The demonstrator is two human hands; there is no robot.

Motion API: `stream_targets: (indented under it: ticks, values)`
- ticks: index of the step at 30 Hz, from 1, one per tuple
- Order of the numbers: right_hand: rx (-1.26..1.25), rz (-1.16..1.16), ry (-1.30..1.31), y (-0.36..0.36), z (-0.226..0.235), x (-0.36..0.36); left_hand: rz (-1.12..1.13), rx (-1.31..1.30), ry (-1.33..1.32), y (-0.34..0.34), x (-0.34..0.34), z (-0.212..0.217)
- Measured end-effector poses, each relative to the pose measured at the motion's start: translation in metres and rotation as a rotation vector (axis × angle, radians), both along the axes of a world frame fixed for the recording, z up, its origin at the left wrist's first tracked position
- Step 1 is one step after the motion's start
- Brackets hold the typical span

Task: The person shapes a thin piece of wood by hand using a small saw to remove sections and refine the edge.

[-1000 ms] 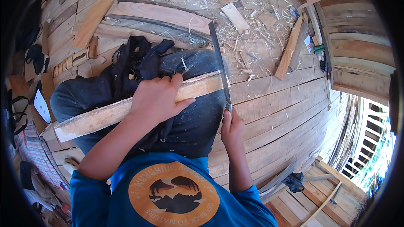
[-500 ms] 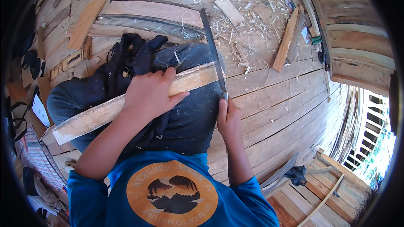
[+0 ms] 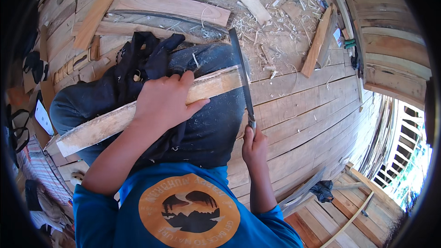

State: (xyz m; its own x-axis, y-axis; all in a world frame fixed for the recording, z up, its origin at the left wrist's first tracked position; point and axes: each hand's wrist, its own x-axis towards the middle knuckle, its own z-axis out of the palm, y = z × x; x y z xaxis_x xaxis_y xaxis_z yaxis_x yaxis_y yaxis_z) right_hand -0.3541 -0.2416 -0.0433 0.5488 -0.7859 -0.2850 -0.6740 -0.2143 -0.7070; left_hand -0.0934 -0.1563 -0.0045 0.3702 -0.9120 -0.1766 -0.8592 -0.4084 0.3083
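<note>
A long pale wooden board [image 3: 216, 86] with a rough, bark-like edge lies slantwise across my thighs. My left hand [image 3: 167, 98] presses down on its middle, fingers wrapped over the far edge and thumb along the near side. My right hand [image 3: 255, 144] grips the handle of a long, narrow, dark-bladed tool [image 3: 242, 71]. The blade crosses the board's right end and points away from me; whether it is a saw or a knife I cannot make out. Dark cloth [image 3: 142, 59] is bunched on my lap, beyond the board.
Wood shavings [image 3: 294, 27] litter the plank floor ahead, around a curved board [image 3: 172, 9] and loose offcuts [image 3: 255, 8]. More planks [image 3: 317, 41] lie at the right, near a wooden panel [image 3: 390, 41]. A black bag [image 3: 322, 191] lies at the lower right.
My right hand has drawn the bladed tool back toward me and slightly right, so more of the blade lies on the near side of the board. My left hand and the board stay nearly still.
</note>
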Motion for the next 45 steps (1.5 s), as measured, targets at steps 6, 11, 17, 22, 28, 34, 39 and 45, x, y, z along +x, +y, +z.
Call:
stream_targets:
  ticks: [6,11,17,22,28,34,39,45]
  values:
    - [-0.040,0.016,-0.069,-0.026,-0.002,0.045,-0.014,-0.027,0.016,-0.001,0.001,-0.001]
    - [-0.056,0.030,0.009,-0.013,-0.013,-0.008,0.000,0.027,0.064,-0.001,0.003,-0.001]
    - [0.010,-0.004,0.040,0.011,-0.013,-0.038,-0.009,0.028,0.028,-0.001,0.002,0.002]
    - [-0.025,0.020,-0.040,-0.016,-0.001,0.027,0.003,-0.011,0.005,-0.001,-0.002,0.002]
    - [-0.074,0.043,-0.032,-0.024,-0.006,0.021,0.000,-0.036,0.028,0.000,-0.001,0.001]
    - [-0.011,0.003,0.056,0.007,-0.005,-0.034,-0.006,-0.007,0.010,0.000,0.000,0.001]
    - [-0.021,0.030,0.005,-0.004,-0.003,0.000,0.016,-0.009,0.008,0.001,-0.002,0.001]
    - [-0.080,0.036,-0.069,-0.028,-0.007,0.038,0.002,-0.034,0.023,0.002,0.001,0.001]
